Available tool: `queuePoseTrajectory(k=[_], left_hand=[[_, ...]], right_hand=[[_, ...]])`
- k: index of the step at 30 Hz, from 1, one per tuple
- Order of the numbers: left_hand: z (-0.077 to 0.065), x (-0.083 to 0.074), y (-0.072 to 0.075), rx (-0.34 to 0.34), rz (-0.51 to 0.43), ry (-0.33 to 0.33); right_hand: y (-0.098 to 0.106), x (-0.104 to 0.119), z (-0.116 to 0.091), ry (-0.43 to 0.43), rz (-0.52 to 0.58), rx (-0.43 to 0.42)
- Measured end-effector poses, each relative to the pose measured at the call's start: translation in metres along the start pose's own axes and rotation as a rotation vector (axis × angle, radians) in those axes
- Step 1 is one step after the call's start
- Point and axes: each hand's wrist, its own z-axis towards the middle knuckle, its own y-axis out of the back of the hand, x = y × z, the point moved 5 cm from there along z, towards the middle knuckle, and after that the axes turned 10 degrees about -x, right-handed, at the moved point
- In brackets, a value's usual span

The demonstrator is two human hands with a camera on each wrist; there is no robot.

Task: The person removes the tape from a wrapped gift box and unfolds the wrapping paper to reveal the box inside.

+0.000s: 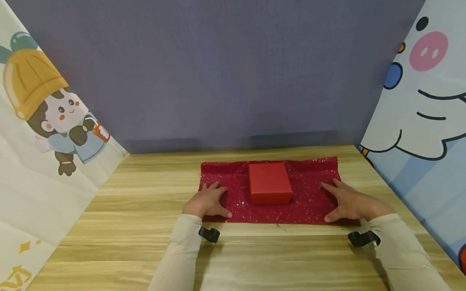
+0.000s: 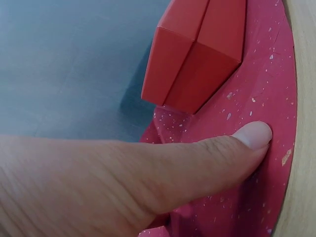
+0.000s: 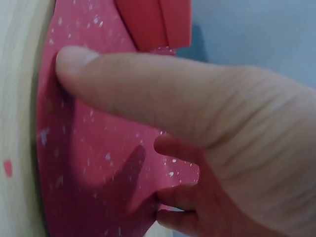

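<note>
A red box point(image 1: 270, 182) with a lid sits on a sheet of dark red, gold-flecked wrapping paper point(image 1: 240, 208) spread across the wooden table. My left hand point(image 1: 208, 201) rests on the paper's left end, fingers spread, its thumb near the front edge. On the right end lies my right hand point(image 1: 347, 202), likewise spread, thumb toward the front edge. Neither hand touches the box. In the left wrist view the left thumb point(image 2: 212, 163) presses flat on the paper beside the box. The right wrist view shows the right thumb point(image 3: 123, 84) and some curved fingertips over the paper.
The wooden table point(image 1: 138, 226) extends to both sides and in front of the paper. A grey panel point(image 1: 218, 81) stands behind it. Cartoon-printed cloths hang at left point(image 1: 73, 133) and right point(image 1: 422, 121). A small red scrap point(image 3: 8, 168) lies near the paper's edge.
</note>
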Motion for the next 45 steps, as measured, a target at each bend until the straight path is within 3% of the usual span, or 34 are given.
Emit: queuePoseTrajectory(k=[6, 10, 16, 25, 32, 39, 45], left_hand=[[-0.002, 0.007, -0.001, -0.009, 0.002, 0.006], [-0.007, 0.01, -0.002, -0.03, 0.013, -0.054], [-0.017, 0.018, 0.0, -0.086, 0.109, -0.132], [-0.022, 0.035, -0.004, -0.09, 0.137, -0.08], [-0.02, 0.039, -0.006, -0.072, 0.09, -0.063], [-0.017, 0.055, -0.001, -0.083, 0.003, -0.073], [-0.014, 0.058, 0.0, -0.089, 0.03, -0.088]], right_hand=[[-0.01, -0.011, 0.0, 0.027, -0.029, -0.013], [-0.015, -0.021, -0.007, 0.04, -0.068, -0.029], [-0.017, -0.027, -0.013, 0.041, -0.057, -0.057], [-0.014, -0.025, -0.016, 0.035, -0.038, -0.029], [-0.011, -0.025, -0.014, 0.047, -0.083, -0.076], [-0.011, -0.031, -0.012, 0.028, -0.06, -0.099], [-0.011, -0.034, -0.014, 0.028, -0.057, -0.086]])
